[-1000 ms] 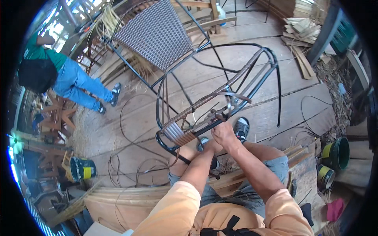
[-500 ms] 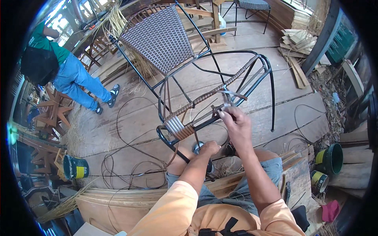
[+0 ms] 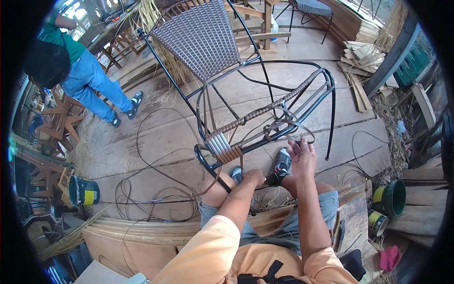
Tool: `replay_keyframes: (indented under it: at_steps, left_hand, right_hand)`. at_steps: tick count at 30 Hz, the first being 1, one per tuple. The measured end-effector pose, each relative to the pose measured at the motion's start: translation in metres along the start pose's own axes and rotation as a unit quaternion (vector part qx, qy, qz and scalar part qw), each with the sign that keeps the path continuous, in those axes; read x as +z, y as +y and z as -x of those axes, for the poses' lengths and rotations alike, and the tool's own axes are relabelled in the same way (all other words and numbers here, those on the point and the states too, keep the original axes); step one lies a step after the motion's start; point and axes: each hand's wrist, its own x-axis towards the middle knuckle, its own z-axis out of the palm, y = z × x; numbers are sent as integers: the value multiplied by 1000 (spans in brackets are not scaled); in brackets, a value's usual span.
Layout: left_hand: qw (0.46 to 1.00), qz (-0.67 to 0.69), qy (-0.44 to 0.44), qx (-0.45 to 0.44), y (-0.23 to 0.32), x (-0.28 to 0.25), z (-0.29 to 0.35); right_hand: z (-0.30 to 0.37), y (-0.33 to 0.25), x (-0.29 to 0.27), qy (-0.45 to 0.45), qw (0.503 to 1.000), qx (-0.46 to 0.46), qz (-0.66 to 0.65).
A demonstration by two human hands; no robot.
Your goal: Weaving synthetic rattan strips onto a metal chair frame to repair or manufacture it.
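Note:
A black metal chair frame (image 3: 212, 166) stands in front of me, with a woven brown backrest (image 3: 201, 40). Brown strip is coiled around its seat rail (image 3: 272, 105), and a short block of side-by-side wraps (image 3: 224, 147) covers the near left corner of the seat. My right hand (image 3: 303, 158), palm up, pinches a flat brown weaving strip (image 3: 308, 131) that loops around the front bar. Closed, my left hand (image 3: 254, 178) sits below the wrapped block, where a length of the same strip runs down to it; the fingers are partly hidden.
Loose strip coils (image 3: 156, 189) lie on the floor at left. A person in jeans (image 3: 90, 80) stands at far left. Buckets stand at left (image 3: 84, 190) and right (image 3: 390, 198). Wood offcuts (image 3: 362, 59) and another chair (image 3: 314, 7) are at far right.
My right hand has moved right and toward me, away from the front bar, turning palm up and drawing the strip into a loop. My left hand has barely moved.

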Motion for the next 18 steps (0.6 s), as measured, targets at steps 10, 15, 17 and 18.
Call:
replay_keyframes:
  at_steps: [10, 15, 17, 18]
  left_hand:
    - [999, -21, 21, 34, -24, 36, -35]
    - [1000, 9, -5, 25, -36, 31, -30]
    - [998, -26, -57, 22, -7, 8, -13]
    - [994, -54, -90, 6, 23, -5, 1]
  right_hand:
    - [35, 10, 51, -334, 844, -57, 417]
    - [16, 83, -9, -220, 873, -31, 434]
    - [-13, 154, -119, -289, 710, -337, 547]
    - [-18, 187, -228, -274, 707, -341, 556]
